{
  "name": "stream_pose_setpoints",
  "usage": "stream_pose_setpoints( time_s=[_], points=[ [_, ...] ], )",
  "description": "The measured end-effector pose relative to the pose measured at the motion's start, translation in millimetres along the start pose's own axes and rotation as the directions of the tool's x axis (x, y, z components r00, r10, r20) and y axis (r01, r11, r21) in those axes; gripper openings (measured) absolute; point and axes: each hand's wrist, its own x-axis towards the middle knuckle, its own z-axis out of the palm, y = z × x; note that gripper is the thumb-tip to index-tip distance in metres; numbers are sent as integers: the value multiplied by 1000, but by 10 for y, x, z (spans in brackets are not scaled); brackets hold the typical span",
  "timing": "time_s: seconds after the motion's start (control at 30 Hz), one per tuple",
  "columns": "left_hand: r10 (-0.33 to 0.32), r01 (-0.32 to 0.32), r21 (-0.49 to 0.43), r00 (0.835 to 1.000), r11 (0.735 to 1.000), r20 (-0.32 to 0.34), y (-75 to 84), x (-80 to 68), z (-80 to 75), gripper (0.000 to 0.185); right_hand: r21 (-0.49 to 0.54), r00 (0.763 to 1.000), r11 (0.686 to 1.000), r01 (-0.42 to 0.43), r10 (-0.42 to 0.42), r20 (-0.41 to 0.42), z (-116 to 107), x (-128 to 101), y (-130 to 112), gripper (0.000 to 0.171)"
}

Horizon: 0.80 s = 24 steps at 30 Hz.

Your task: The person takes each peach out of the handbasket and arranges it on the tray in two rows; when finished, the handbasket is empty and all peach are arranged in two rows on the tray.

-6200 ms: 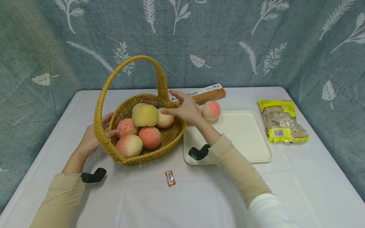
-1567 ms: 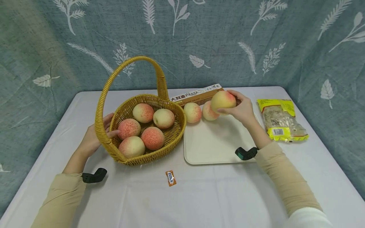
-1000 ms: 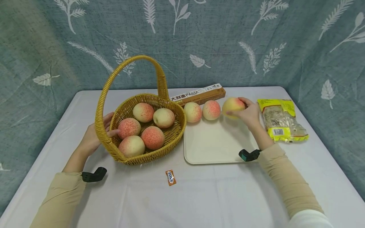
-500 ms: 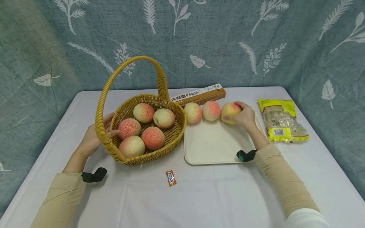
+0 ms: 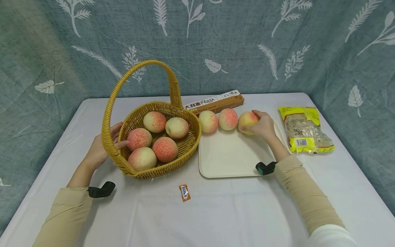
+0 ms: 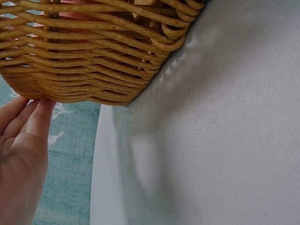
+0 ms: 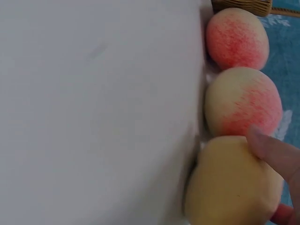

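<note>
The right hand (image 5: 264, 126) has its grip curled around a round yellow-pink peach (image 5: 247, 122), which sits at the far edge of the cream rectangular plastic tray (image 5: 234, 161), touching the right end of a row with two other pink peaches (image 5: 228, 119) and (image 5: 208, 121). The left hand (image 5: 100, 151) rests with straight fingers against the near-left wall of the woven golden wicker basket (image 5: 185, 151), which holds five more peaches on the white-clothed counter (image 5: 216, 212). The held peach looks light, smooth and liable to roll; a wide hold across its rounded sides should suit it best.
</note>
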Motion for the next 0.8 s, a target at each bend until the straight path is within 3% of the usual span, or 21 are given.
stream_pose_setpoints(
  time_s=[0.1, 0.23, 0.4, 0.57, 0.8],
  points=[
    [2, -2, -16, 1000, 1000, 2, -13, 1, 4, 75, 30, 995, 999, -15, 12, 101, -66, 10, 23, 85],
    [9, -9, -12, 1000, 1000, 2, -29, 5, 9, 75, 120, 971, 992, -37, 7, 238, -174, 8, 75, 83],
    [0, 0, 17, 1000, 1000, -1, -33, 19, 5, 76, 215, 943, 975, -47, -27, 330, -247, -4, 139, 77],
    [-5, 5, 26, 1000, 1000, -3, -30, 19, 7, 76, 230, 940, 972, -44, -38, 340, -274, -2, 167, 75],
    [-3, 3, 35, 1000, 999, -8, -34, 18, 5, 76, 209, 959, 977, -50, -11, 282, -279, -14, 175, 73]
  ],
)
